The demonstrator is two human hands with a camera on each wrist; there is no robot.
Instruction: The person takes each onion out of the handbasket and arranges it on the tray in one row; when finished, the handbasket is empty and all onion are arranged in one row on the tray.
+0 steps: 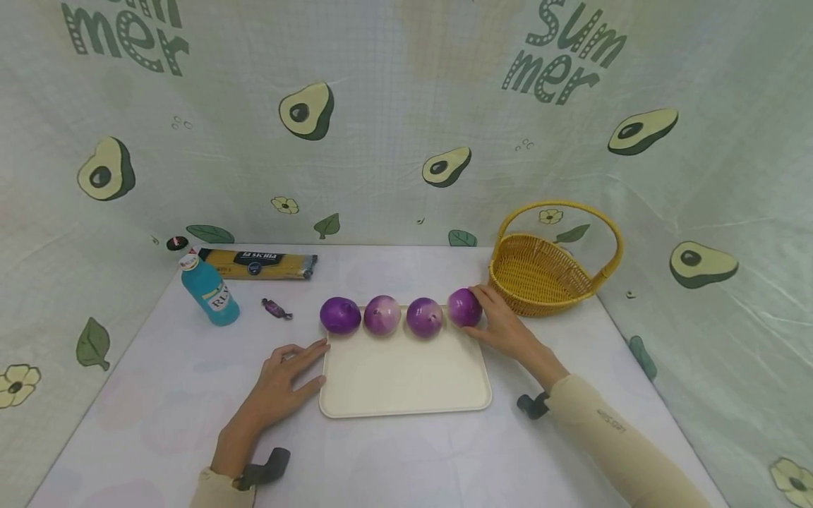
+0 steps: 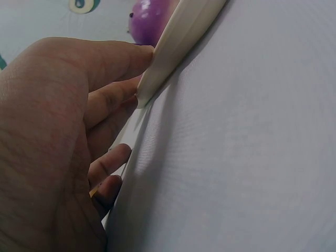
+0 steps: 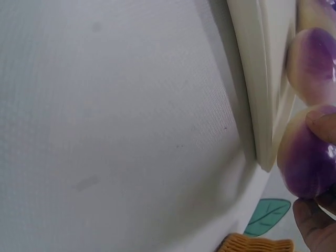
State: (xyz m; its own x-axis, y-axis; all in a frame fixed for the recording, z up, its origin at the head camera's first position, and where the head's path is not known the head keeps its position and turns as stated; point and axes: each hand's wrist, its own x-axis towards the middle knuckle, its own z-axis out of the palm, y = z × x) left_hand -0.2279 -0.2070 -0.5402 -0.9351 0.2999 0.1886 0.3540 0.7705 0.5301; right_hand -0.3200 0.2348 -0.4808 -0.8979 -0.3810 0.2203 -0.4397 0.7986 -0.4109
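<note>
Four purple-and-white onions would be a count, so I say several: a row of onions (image 1: 382,315) lies along the far edge of a cream tray (image 1: 406,381). At the right end of that row, my right hand (image 1: 502,326) grips the last onion (image 1: 464,308) between thumb and fingers. The right wrist view also shows this onion (image 3: 307,157) in the fingers, near the tray's corner. My left hand (image 1: 282,384) rests at the tray's left side, its fingertips touching the rim. In the left wrist view the thumb and fingers (image 2: 118,60) lie fairly straight against that rim.
A yellow wicker basket (image 1: 540,271) with a tall handle stands at the back right. To the left are a blue bottle (image 1: 211,289), a pasta packet (image 1: 260,264) and a small purple wrapped candy (image 1: 276,309). A printed cloth hangs behind the table.
</note>
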